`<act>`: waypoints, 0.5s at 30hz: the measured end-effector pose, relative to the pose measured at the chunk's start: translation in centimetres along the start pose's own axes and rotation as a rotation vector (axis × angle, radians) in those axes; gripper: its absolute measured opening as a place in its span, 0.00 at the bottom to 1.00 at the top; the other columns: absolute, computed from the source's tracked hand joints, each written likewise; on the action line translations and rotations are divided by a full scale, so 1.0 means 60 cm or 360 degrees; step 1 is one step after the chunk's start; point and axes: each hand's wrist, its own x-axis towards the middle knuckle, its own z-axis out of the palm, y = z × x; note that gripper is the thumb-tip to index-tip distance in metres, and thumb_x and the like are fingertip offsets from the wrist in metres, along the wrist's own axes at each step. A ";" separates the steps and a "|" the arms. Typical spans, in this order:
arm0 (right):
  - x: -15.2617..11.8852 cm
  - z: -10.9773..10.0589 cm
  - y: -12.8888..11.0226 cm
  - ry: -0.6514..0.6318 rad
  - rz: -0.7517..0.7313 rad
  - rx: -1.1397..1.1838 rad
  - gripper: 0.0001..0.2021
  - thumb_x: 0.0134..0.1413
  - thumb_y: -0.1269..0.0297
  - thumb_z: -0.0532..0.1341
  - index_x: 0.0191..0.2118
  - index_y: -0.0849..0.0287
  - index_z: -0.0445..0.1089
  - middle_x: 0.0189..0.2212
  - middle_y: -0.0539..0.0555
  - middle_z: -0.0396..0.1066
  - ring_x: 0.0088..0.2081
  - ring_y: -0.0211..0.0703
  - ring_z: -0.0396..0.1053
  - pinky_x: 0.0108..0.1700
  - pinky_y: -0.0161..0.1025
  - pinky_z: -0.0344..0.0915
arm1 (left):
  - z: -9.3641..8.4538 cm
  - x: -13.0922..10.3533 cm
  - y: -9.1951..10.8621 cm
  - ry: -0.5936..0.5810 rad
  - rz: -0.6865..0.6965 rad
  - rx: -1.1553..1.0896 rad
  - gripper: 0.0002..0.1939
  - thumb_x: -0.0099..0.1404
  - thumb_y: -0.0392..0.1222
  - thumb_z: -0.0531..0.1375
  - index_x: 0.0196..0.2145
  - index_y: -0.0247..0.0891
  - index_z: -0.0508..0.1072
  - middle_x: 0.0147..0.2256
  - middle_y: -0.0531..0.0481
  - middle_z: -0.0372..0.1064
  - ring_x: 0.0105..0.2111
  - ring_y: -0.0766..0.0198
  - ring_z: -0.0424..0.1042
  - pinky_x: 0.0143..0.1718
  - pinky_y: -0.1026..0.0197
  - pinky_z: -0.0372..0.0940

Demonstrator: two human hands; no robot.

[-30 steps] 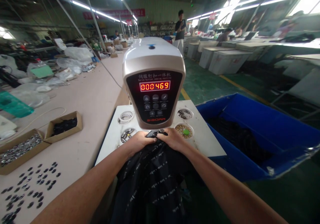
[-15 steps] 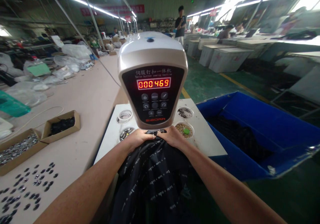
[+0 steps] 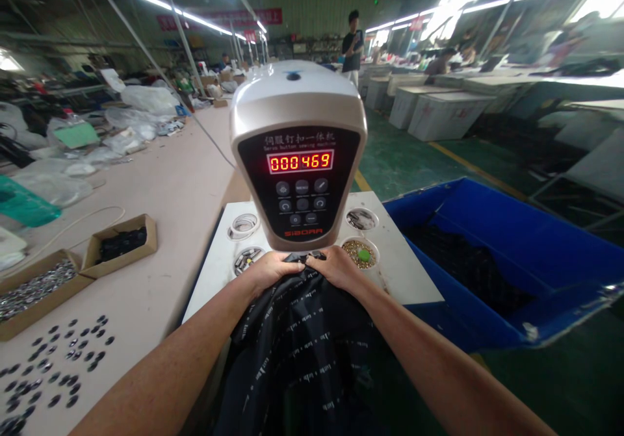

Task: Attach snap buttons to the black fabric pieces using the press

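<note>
A black garment (image 3: 307,338) with small white lettering hangs from both hands below the head of a button machine (image 3: 299,111), whose red display reads 000469. My left hand (image 3: 273,269) pinches the garment's upper edge on one side. On the other side, close beside it, my right hand (image 3: 336,264) grips the same edge. Both thumbs point inward, nearly meeting. The fingertips are partly hidden under the machine head and in the cloth. Around the machine, the white table top (image 3: 409,273) has round cups, one with brass-coloured pieces and a green item (image 3: 364,255).
On the left table (image 3: 170,228) are a box of metal pieces (image 3: 39,290), a box of black pieces (image 3: 121,244), scattered dark round pieces (image 3: 73,351) and plastic bags. A blue bin (image 3: 560,280) holding dark cloth stands at right. A person (image 3: 351,46) stands in the background.
</note>
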 end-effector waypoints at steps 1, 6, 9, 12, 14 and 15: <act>0.000 0.000 0.000 0.0004 -0.0006 0.0000 0.12 0.53 0.58 0.60 0.33 0.60 0.78 0.29 0.50 0.76 0.30 0.42 0.68 0.33 0.34 0.59 | 0.000 0.000 -0.001 0.0007 0.0021 0.0022 0.24 0.49 0.50 0.69 0.41 0.33 0.78 0.39 0.46 0.78 0.40 0.52 0.74 0.46 0.54 0.65; -0.001 0.000 -0.001 -0.0018 -0.0024 -0.0001 0.12 0.52 0.59 0.60 0.32 0.61 0.77 0.28 0.50 0.76 0.31 0.41 0.69 0.33 0.32 0.59 | -0.001 0.000 -0.008 0.0037 0.0144 0.0137 0.22 0.51 0.50 0.68 0.41 0.34 0.78 0.39 0.48 0.78 0.41 0.52 0.74 0.47 0.55 0.64; -0.002 -0.002 -0.002 -0.0025 -0.0006 -0.0007 0.12 0.52 0.58 0.60 0.33 0.61 0.77 0.28 0.50 0.76 0.31 0.41 0.69 0.33 0.32 0.59 | -0.002 0.002 -0.012 0.0031 0.0178 0.0162 0.22 0.52 0.50 0.68 0.42 0.34 0.78 0.40 0.48 0.77 0.41 0.52 0.74 0.46 0.55 0.64; -0.004 -0.010 -0.006 -0.0120 0.0007 0.0024 0.13 0.53 0.58 0.60 0.34 0.61 0.77 0.30 0.49 0.76 0.31 0.41 0.69 0.33 0.33 0.60 | -0.002 0.004 -0.014 0.0027 0.0188 0.0155 0.22 0.52 0.50 0.68 0.41 0.34 0.78 0.40 0.48 0.77 0.41 0.52 0.74 0.46 0.55 0.65; -0.006 -0.018 -0.009 -0.0213 0.0002 0.0054 0.13 0.54 0.58 0.59 0.35 0.61 0.77 0.31 0.49 0.76 0.33 0.42 0.70 0.35 0.33 0.60 | -0.001 0.005 -0.013 0.0026 0.0179 0.0138 0.22 0.51 0.50 0.68 0.40 0.34 0.78 0.39 0.48 0.77 0.41 0.52 0.74 0.46 0.55 0.65; -0.006 -0.021 -0.011 -0.0254 -0.0005 0.0072 0.13 0.53 0.58 0.60 0.36 0.61 0.77 0.32 0.49 0.76 0.34 0.43 0.70 0.35 0.33 0.61 | -0.001 0.005 -0.012 0.0025 0.0167 0.0127 0.21 0.51 0.51 0.68 0.40 0.34 0.78 0.38 0.48 0.78 0.40 0.52 0.74 0.46 0.55 0.65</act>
